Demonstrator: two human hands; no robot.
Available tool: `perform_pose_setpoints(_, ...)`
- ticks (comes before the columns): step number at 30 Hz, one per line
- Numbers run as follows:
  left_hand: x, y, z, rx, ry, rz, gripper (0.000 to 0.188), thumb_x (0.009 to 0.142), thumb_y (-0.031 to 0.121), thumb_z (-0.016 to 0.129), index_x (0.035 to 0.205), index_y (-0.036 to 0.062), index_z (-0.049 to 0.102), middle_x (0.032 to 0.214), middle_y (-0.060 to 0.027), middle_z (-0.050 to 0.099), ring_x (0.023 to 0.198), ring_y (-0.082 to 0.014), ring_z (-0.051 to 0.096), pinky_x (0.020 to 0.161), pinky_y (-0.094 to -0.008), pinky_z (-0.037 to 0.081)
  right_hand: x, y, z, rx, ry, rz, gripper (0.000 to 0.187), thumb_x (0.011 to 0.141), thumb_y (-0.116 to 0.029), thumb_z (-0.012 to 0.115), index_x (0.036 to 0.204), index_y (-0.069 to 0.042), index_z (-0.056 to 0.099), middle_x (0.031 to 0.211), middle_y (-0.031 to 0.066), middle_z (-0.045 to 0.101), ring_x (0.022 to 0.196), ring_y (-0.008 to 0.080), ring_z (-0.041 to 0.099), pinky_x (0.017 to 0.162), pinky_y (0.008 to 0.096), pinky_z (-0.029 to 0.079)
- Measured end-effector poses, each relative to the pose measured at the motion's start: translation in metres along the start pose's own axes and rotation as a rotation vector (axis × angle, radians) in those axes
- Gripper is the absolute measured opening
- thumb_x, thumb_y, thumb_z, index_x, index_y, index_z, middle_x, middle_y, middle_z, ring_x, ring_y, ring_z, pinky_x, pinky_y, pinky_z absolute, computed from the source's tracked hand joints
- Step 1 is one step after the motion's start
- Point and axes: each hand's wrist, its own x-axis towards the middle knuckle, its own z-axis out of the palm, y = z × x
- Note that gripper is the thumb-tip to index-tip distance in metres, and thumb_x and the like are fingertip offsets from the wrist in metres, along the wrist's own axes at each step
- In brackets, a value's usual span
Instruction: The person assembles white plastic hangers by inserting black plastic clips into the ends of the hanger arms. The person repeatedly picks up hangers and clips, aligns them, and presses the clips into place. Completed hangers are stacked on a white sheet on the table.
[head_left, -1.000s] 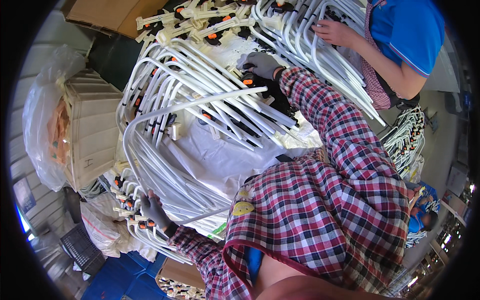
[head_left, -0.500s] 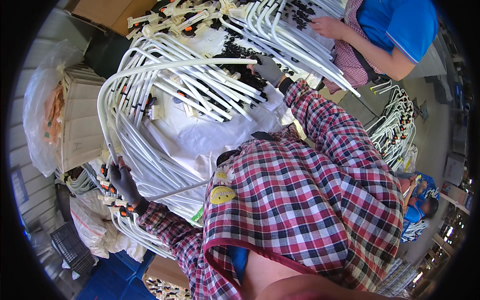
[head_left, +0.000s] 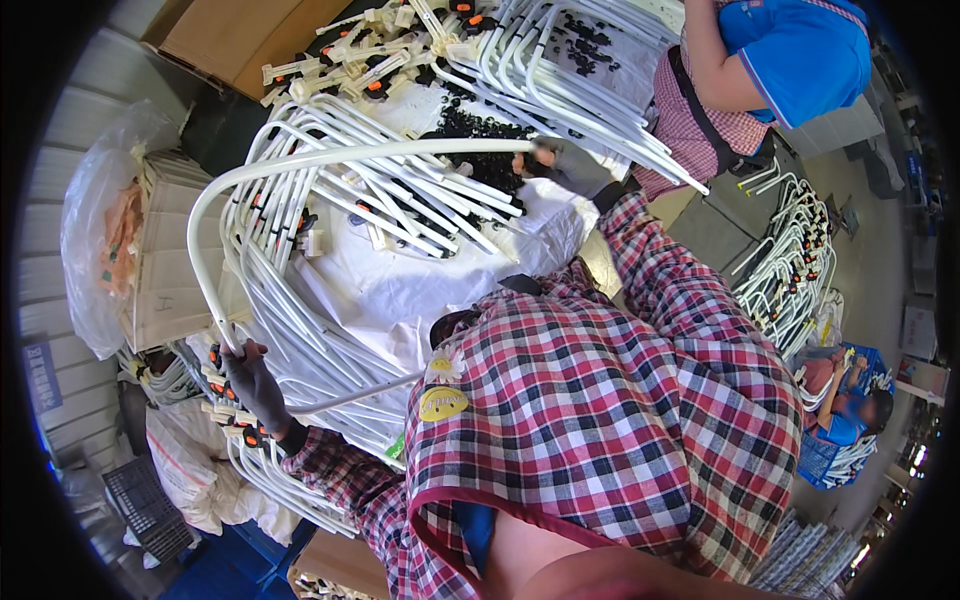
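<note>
My left hand, in a grey glove with bare fingertips, is closed around the lower end of a long white bent tube. The tube arches up from that hand and runs across to the right. At its far end is my right hand, also gloved, with the fingertips at the tube's tip. Motion blurs these fingers, so their grip is unclear. Small black rings lie in a pile just beyond and below the tip. Under the raised tube rests a heap of similar white tubes, some with black and orange fittings.
Cream plastic fittings and another stack of white tubes lie at the back. A co-worker in a blue shirt stands at the far right. A cardboard box and a pale crate are at the left. More tubes stand on the right.
My right hand has drawn back slightly to the right and nearer, and its fingers have shifted at the tube's tip. My left hand keeps its hold. The co-worker's hand has moved out of view.
</note>
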Motion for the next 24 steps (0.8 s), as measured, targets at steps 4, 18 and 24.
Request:
perform_pose_setpoints(4,-0.003,0.004,0.018,0.017,0.030,0.278,0.049,0.096,0.000,0.059,0.142,0.0069,0.046,0.096,-0.0011,0.058,0.083,-0.0097,0.053,0.081,-0.0233,0.043,-0.003,-0.061,-0.019,-0.654,-0.257,0.149,0.036,0.095,-0.031,0.066,0.114,-0.001,0.068,0.104,0.0030,0.071,0.099,0.0099,0.061,0.092,0.0262,0.045)
perform_pose_setpoints(18,0.031,0.161,0.134,0.362,-0.210,0.666,0.071,0.087,0.035,0.073,0.146,0.0103,0.042,0.080,-0.0067,0.061,0.063,-0.0213,0.060,0.053,-0.0347,0.047,0.103,-0.172,0.155,-1.575,0.314,-0.923,0.037,0.087,-0.049,0.065,0.083,-0.012,0.068,0.060,0.0071,0.059,0.055,0.0258,0.061,0.055,0.0379,0.046)
perform_pose_setpoints(24,0.049,0.162,0.168,0.171,-0.322,0.508,0.051,0.098,0.031,0.059,0.143,0.0097,0.047,0.073,-0.0126,0.065,0.061,-0.0282,0.061,0.055,-0.0367,0.045,0.126,-0.115,0.245,-1.892,-0.339,-0.954,0.020,0.079,-0.034,0.067,0.091,-0.018,0.069,0.078,0.0025,0.067,0.094,0.0256,0.065,0.091,0.0403,0.048)
